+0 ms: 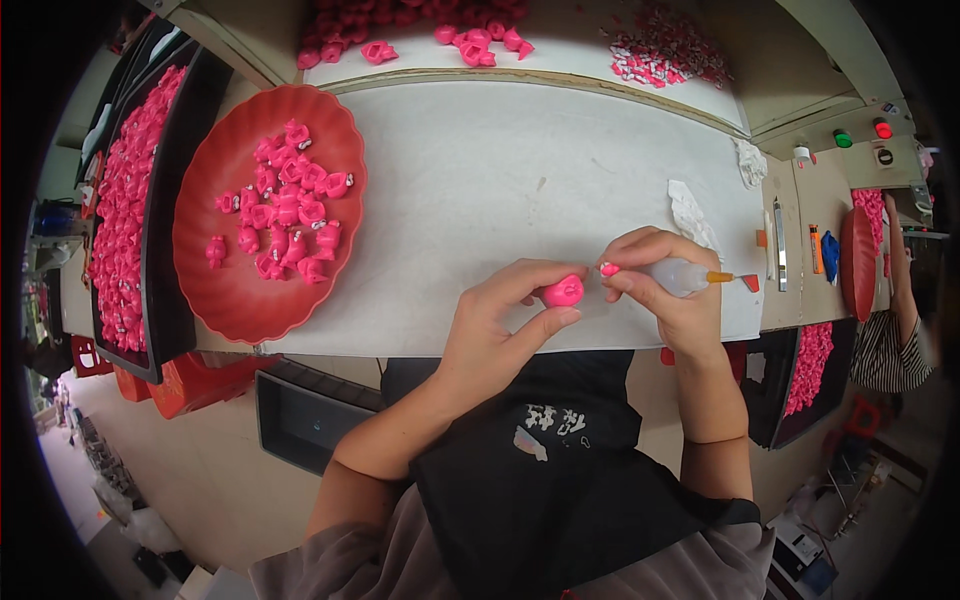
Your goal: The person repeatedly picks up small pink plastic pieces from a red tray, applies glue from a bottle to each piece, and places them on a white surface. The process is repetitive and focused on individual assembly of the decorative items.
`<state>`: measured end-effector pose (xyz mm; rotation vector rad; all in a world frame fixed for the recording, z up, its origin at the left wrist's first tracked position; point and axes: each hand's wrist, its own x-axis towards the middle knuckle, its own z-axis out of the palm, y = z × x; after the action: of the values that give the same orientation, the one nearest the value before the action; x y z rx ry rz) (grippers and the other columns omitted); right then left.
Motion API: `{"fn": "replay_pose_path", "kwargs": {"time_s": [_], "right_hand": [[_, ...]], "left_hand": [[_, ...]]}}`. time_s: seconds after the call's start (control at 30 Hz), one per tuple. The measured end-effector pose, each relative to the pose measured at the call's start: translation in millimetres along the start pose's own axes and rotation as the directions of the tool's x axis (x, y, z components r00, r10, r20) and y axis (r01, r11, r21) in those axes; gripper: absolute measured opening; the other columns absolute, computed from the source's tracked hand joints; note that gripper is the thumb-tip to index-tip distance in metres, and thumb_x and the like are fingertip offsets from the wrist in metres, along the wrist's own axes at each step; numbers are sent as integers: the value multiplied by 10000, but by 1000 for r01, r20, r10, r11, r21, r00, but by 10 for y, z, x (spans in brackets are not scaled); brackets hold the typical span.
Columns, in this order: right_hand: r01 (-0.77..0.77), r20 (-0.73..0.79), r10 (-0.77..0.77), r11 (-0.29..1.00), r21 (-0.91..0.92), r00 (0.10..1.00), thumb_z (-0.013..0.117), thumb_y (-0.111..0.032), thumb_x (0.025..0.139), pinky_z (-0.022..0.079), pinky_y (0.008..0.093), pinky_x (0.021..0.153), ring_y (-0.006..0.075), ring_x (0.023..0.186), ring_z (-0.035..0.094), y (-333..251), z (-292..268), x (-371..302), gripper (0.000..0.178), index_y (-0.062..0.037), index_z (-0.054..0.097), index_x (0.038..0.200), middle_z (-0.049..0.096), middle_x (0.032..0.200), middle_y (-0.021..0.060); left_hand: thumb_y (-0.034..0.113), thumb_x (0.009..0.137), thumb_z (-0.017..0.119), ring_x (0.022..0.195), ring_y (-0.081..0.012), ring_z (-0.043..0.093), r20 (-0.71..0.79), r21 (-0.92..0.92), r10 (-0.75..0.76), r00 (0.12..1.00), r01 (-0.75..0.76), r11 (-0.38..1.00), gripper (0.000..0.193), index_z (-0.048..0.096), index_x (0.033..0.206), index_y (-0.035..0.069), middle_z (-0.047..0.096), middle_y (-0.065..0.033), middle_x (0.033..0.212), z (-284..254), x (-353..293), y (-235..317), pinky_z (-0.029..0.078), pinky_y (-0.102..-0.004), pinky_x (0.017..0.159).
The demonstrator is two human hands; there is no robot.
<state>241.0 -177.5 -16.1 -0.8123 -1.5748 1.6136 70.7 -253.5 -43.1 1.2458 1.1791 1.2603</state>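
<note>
Over the near edge of the white work surface (470, 180), my left hand (490, 320) is closed on a round, glossy pink plastic figure part (563, 291), held between thumb and fingers. Close to its right, my right hand (680, 320) pinches a small pink-and-white piece (609, 269) between thumb and forefinger. That same hand also keeps a translucent squeeze bottle (680, 277) with an orange nozzle, which points right. A narrow gap separates the small piece from the round part. To the left, a red scalloped dish (215, 285) carries several pink figure parts (288, 205).
A black tray (170, 250) full of pink parts stands far left. On the back shelf lie pink parts (478, 42) and a heap of small pink-and-white pieces (665, 50). Crumpled tissue (692, 212) lies on the right. Another person's striped sleeve (888, 352) shows at far right.
</note>
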Motion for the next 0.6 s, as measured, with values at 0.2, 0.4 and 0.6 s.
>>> {"fn": "replay_pose_path", "kwargs": {"time_s": [0.2, 0.4, 0.6], "right_hand": [[256, 148, -218, 905, -340, 965, 655, 50, 704, 488, 245, 643, 155, 771, 592, -70, 37, -37, 153, -17, 640, 842, 586, 921, 84], [288, 171, -236, 854, -434, 957, 691, 13, 676, 503, 259, 638, 177, 786, 601, -83, 61, -93, 193, -25, 635, 856, 582, 918, 93], [460, 221, -415, 665, -588, 883, 700, 7, 627, 518, 268, 606, 217, 754, 607, -32, 131, -151, 272, -7, 616, 886, 579, 927, 117]], "left_hand": [[78, 768, 635, 815, -157, 570, 41, -16, -4, 999, 4, 1000, 266, 592, 1025, 22, 614, -79, 925, 33, -1, 43, 441, -268, 730], [58, 768, 637, 800, -148, 569, 97, 1, 2, 995, -2, 1000, 261, 588, 1018, 1, 607, -89, 897, 20, -7, 49, 447, -258, 727], [68, 785, 629, 846, -119, 568, 106, -309, -92, 990, 121, 943, 261, 579, 1027, -18, 615, -69, 934, 61, -47, -40, 454, -253, 770]]}}
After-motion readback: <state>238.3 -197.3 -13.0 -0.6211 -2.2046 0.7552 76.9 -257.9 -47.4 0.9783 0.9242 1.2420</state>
